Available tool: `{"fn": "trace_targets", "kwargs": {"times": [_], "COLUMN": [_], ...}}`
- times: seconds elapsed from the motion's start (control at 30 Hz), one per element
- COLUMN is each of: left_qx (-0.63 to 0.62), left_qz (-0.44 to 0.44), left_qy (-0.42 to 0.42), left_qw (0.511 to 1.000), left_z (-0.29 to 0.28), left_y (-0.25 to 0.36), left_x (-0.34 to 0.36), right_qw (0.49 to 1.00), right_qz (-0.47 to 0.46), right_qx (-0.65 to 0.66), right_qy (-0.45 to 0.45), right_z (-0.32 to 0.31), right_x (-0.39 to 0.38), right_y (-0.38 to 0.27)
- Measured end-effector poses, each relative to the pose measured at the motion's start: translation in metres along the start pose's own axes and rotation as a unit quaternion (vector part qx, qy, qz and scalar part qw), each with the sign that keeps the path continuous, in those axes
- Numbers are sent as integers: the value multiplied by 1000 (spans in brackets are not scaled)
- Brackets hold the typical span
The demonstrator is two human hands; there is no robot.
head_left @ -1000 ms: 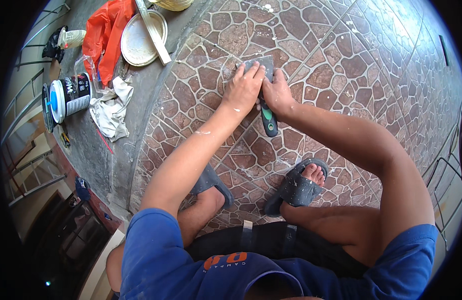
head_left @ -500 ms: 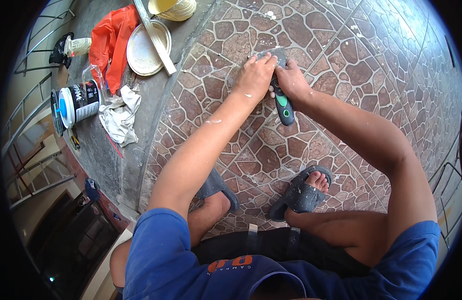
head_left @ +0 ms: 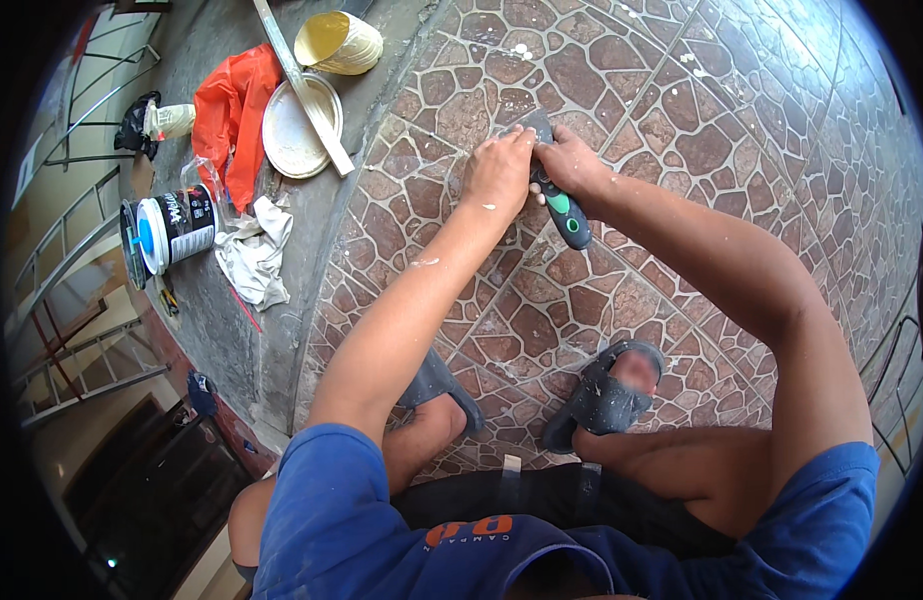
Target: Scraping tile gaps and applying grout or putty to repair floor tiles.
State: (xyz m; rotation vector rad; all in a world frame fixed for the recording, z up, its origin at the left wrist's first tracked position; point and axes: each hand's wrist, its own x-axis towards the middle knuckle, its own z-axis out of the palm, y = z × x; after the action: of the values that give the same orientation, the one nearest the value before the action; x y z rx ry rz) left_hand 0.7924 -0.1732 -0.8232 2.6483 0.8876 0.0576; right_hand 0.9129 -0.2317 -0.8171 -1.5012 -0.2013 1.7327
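Hands higher in frame than second ago, same tile joint. Right hand (head_left: 572,165) grips green-handled scraper (head_left: 560,200); left hand (head_left: 499,172) presses flat on blade. Scraping continues.

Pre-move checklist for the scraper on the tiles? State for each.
1. Right hand grips scraper handle: ok.
2. Left hand presses on blade end: ok.
3. Blade flat on tile floor: cannot tell, hands hide it.
4. Feet in sandals apart from the tool: ok.
5. Can lying on its side on the ledge, lid state: cannot tell.
6. Rag within the left arm's reach: ok, likely.
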Motion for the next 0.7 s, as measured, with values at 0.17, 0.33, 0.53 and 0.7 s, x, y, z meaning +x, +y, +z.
{"fn": "trace_targets", "kwargs": {"times": [0.17,0.33,0.53,0.7], "left_qx": [-5,-12,17,13], "left_qz": [-20,-65,-97,-114], "left_qy": [-8,-32,-89,-72], "left_qw": [1000,997,991,991], "left_z": [3,-11,-3,-4], "left_y": [4,1,26,37], "left_x": [-8,4,0,6], "right_qw": [1000,999,965,976], "right_qz": [14,6,-23,23], "right_qx": [-9,-53,-261,-207], "right_qy": [-19,-8,-7,-57], "right_z": [-4,2,-27,-39], "right_x": [9,7,7,12], "right_y": [11,-5,-4,-10]}}
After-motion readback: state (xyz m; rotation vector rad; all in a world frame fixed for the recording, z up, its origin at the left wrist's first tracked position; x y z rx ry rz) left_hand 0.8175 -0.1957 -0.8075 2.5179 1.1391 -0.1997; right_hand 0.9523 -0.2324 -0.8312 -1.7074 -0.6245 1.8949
